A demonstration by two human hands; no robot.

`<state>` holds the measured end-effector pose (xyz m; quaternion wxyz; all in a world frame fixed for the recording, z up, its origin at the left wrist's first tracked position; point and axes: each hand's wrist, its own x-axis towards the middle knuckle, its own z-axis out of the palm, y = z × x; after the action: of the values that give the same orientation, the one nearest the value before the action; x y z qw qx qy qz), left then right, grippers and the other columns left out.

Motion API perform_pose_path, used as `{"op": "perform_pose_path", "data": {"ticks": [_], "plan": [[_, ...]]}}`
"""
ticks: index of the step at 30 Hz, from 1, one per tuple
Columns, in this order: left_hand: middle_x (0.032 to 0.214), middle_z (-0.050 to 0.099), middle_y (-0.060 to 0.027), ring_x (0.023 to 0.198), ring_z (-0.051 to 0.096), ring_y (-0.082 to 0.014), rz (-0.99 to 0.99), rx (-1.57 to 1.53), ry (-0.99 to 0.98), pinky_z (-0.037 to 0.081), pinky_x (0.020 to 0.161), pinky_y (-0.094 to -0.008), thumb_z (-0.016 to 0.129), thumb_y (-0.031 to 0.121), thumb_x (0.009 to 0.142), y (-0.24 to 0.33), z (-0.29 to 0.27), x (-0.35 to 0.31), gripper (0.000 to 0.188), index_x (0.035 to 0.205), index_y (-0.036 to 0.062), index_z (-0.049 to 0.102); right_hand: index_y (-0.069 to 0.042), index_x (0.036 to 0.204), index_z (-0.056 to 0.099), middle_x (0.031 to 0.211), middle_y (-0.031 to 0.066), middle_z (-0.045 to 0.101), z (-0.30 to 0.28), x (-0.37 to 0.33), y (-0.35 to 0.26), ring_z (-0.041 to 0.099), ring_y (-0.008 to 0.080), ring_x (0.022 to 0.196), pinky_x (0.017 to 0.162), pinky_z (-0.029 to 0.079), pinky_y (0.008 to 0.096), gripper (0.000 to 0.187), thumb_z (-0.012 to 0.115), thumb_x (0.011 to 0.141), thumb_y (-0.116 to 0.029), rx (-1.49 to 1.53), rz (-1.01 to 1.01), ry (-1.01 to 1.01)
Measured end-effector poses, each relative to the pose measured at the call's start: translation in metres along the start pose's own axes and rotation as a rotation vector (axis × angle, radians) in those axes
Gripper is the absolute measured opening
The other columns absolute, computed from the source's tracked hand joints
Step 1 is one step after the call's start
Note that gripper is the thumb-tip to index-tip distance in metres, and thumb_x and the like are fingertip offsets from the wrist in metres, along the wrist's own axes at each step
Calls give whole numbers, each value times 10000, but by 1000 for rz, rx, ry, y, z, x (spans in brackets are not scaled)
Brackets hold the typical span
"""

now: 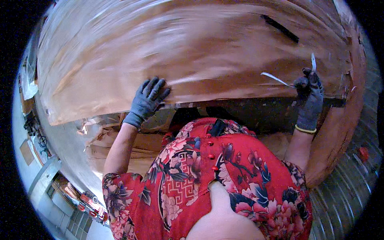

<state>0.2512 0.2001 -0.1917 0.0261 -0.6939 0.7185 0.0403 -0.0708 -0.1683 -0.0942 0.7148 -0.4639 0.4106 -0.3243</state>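
My left hand (149,98), in a grey work glove, lies with its fingers spread on the near edge of a large brown wood-coloured sheet (120,52) with a shiny, wavy surface. Farther right, my right hand (309,94) wears a grey glove with a yellow cuff edge. Its fingers are closed on a thin white strip (277,79). One end points left across the sheet and another white end sticks up above the fingers; the part between is hidden in the hand. Beyond this hand, a flat black bar (280,29) rests on the sheet.
Brown sheets and torn scraps (116,146) lie below the near edge, at my left. Ridged metal-like flooring or sheeting (340,200) runs along the right, with a small red object (363,153) by it. Red machinery (93,202) stands at the lower left.
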Motion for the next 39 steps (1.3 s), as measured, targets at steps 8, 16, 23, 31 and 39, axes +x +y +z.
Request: {"op": "perform_pose_path", "data": {"ticks": [8, 16, 23, 31, 39], "plan": [[1206, 558, -121, 1114, 526, -277, -46, 91, 108, 435, 903, -386, 510, 152, 777, -20, 5, -10, 368, 1126, 59, 579, 14, 989, 625, 722, 17, 593, 15, -3, -1, 532, 105, 628, 590, 432, 240, 239, 568, 895, -199, 31, -31, 26], [1263, 495, -76, 1230, 408, -247, -86, 72, 82, 241, 1071, -498, 524, 296, 799, -8, -1, -18, 459, 1230, 140, 513, 15, 1036, 613, 838, 69, 632, 17, 10, 22, 547, 115, 649, 601, 453, 263, 231, 554, 891, -155, 54, -129, 2], [1231, 514, -63, 1227, 404, -233, -199, 269, 186, 233, 1090, -447, 489, 214, 815, -33, -10, -30, 467, 1282, 203, 480, 35, 1055, 595, 857, 58, 614, 8, 10, 15, 525, 117, 646, 607, 449, 259, 261, 542, 900, -168, 3, -32, -135], [1401, 356, -134, 1287, 311, -343, -382, 37, 114, 195, 1091, -482, 536, 333, 755, -11, -29, -57, 627, 1299, 44, 421, 34, 1038, 597, 905, 84, 634, 50, 24, 4, 554, 128, 665, 607, 456, 253, 246, 537, 907, -165, -116, 2, -180], [1394, 388, -56, 1257, 338, -305, -521, 113, 227, 229, 1080, -449, 577, 268, 762, 59, -23, -42, 532, 1251, 83, 478, 8, 941, 620, 738, 30, 599, 117, 3, 20, 527, 88, 606, 544, 429, 240, 179, 523, 896, -135, -625, 245, -662]]}}
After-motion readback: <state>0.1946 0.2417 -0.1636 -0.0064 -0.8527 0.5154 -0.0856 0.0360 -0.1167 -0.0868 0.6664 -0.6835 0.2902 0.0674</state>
